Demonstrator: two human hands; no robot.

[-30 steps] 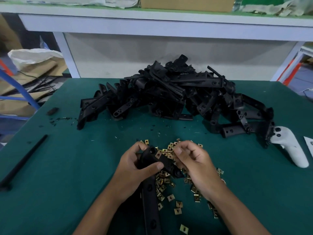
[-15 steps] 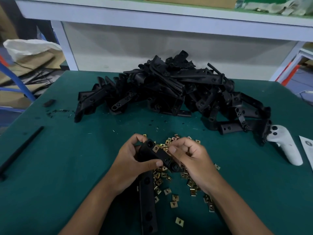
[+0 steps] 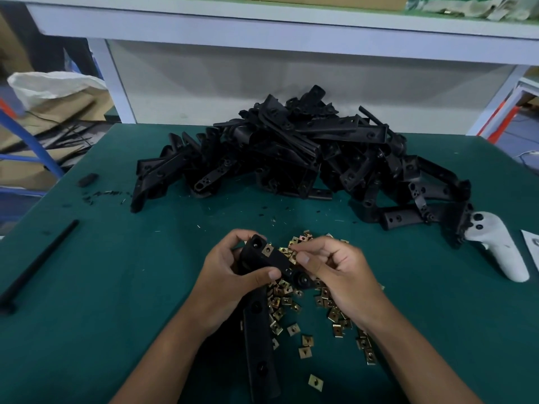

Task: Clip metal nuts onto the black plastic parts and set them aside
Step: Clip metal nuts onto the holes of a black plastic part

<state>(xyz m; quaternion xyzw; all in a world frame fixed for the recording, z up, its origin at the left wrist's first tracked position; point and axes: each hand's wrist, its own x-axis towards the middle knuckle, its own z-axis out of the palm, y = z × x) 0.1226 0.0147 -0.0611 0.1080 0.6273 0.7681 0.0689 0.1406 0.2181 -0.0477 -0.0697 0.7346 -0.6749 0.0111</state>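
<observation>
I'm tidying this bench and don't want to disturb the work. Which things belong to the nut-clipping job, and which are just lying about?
Part of the job:
- black plastic part, gripped by the left hand
- metal nut, pinched by the right hand
- loose metal nuts
- pile of black parts

Lying about:
- white controller
- black rod
- small black block
- white sack

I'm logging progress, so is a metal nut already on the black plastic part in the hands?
On: one brass-coloured square nut sits on the black plastic part beside its end hole. Whether fully clipped, cannot tell.
</observation>
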